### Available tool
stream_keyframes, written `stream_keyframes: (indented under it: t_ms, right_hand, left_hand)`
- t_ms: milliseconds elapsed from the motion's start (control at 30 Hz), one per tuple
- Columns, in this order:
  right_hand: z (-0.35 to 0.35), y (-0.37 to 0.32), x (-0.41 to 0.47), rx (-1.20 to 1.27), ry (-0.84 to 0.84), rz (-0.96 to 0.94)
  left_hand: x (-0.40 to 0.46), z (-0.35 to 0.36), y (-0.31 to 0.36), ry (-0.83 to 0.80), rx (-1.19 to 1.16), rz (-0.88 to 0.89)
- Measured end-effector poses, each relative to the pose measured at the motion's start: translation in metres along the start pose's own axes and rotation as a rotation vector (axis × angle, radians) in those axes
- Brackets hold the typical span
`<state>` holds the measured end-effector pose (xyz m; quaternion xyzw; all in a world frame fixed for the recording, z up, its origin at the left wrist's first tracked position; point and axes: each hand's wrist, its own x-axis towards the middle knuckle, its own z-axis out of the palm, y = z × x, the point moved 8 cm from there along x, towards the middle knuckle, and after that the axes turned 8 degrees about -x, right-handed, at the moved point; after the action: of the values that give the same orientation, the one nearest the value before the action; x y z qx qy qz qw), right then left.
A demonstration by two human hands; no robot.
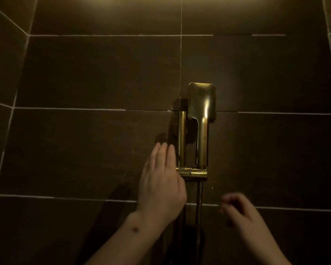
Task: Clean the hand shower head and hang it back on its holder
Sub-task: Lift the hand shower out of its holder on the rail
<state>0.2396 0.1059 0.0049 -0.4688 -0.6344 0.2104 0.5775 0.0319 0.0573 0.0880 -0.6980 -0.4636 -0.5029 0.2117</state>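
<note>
gold hand shower (201, 115) seated in holder (192, 173); left hand (161, 185) flat, fingers straight, beside rail; right hand (241, 211) blurred, seemingly loosely curled, empty.

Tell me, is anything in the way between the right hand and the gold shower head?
Nothing visible is. The right hand hangs blurred, low and right of the hand shower head, which sits in its holder. Only bare tiled wall lies between them.

One shower head (202, 104); one holder (192, 174); one hose (199, 207); two hands: left hand (161, 185), right hand (239, 209).
</note>
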Motion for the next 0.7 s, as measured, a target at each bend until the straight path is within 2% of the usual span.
stream_keyframes:
  t_ms: [133,200,300,700]
  right_hand:
    - [0.006,-0.068,0.036,0.024,0.049,-0.161]
    - [0.018,-0.079,0.049,0.065,0.004,-0.19]
    - [0.026,-0.084,0.063,0.111,0.037,-0.224]
    - [0.031,-0.078,0.079,0.192,0.06,-0.225]
  left_hand:
    - [0.004,0.057,0.014,-0.041,0.112,0.171]
    - [0.001,0.084,0.007,-0.063,0.209,0.211]
    - [0.0,0.103,0.002,0.012,0.286,0.252]
    - [0.004,0.098,0.011,0.079,0.245,0.266]
